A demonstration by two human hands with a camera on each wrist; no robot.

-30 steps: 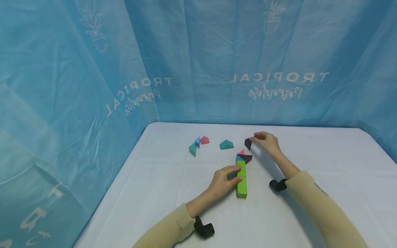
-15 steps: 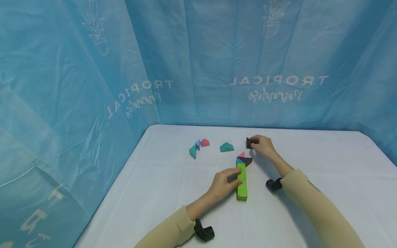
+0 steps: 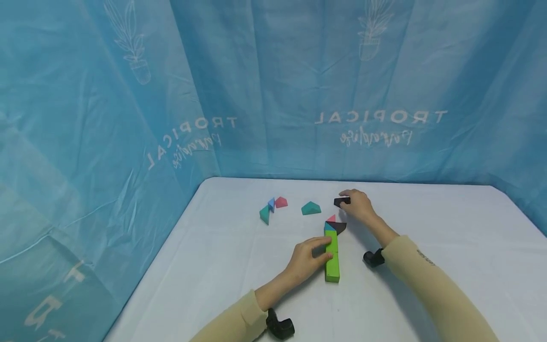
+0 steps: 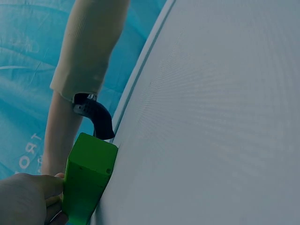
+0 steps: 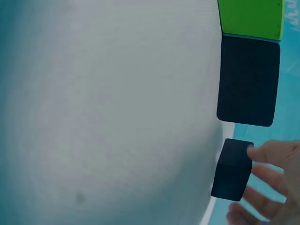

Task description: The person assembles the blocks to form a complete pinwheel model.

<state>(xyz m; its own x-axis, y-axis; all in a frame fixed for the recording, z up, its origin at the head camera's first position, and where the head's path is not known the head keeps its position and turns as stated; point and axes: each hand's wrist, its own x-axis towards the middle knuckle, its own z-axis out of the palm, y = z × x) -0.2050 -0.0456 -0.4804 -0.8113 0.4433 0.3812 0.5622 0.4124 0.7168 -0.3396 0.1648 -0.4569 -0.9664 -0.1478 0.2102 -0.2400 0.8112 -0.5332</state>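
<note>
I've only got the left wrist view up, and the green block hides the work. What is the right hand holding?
Observer: The right hand holds a black block.
Operator: Is that block touching another black one?
Observer: No, the right wrist view shows a gap between it and a second black block.
Operator: Any teal pieces lying about?
Observer: Yes, in the head view one teal piece lies left of the held block and another teal piece farther left.

The wrist views' edges cut off my left hand [image 4: 26, 199], my right hand [image 5: 283, 185] and a green block [image 5: 251, 18]. In the head view, my right hand partly covers a black block [image 3: 339, 202]; my right sleeve [image 3: 427, 285] has lettering [image 3: 425, 257] too small to read.
</note>
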